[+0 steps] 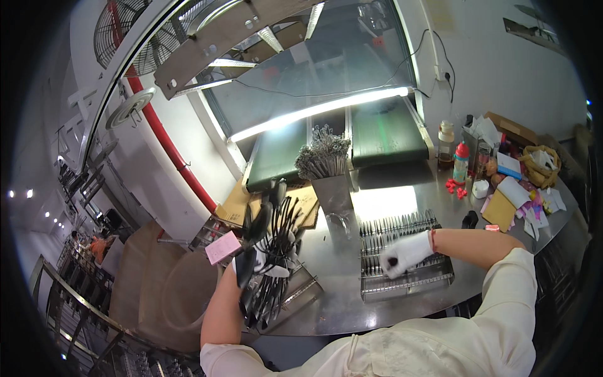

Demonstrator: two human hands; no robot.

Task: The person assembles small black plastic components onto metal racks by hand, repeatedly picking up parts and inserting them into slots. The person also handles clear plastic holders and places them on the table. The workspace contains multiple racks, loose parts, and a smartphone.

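My left hand [276, 271], in a white glove, is mostly hidden by a thick bunch of dark, shiny long-handled cutlery [264, 295], and it looks closed around the bunch. Some pieces fan out above the hand, and others hang below it. My right hand [405, 252], also in a white glove, is over a metal rack [408, 290] holding rows of slim metal cutlery pieces [402, 223]. Motion smears its fingers, and a small dark patch shows near them. Beneath the bunch, part of another metal rack [301, 288] shows.
A metal bin [331, 191] packed with upright thin-handled metal pieces stands before two green conveyor belts [386, 132]. To the right are a red-capped bottle [460, 163], small red pieces, papers and a yellow bag [540, 166]. Cardboard [235, 204] and a pink block [223, 248] are at left.
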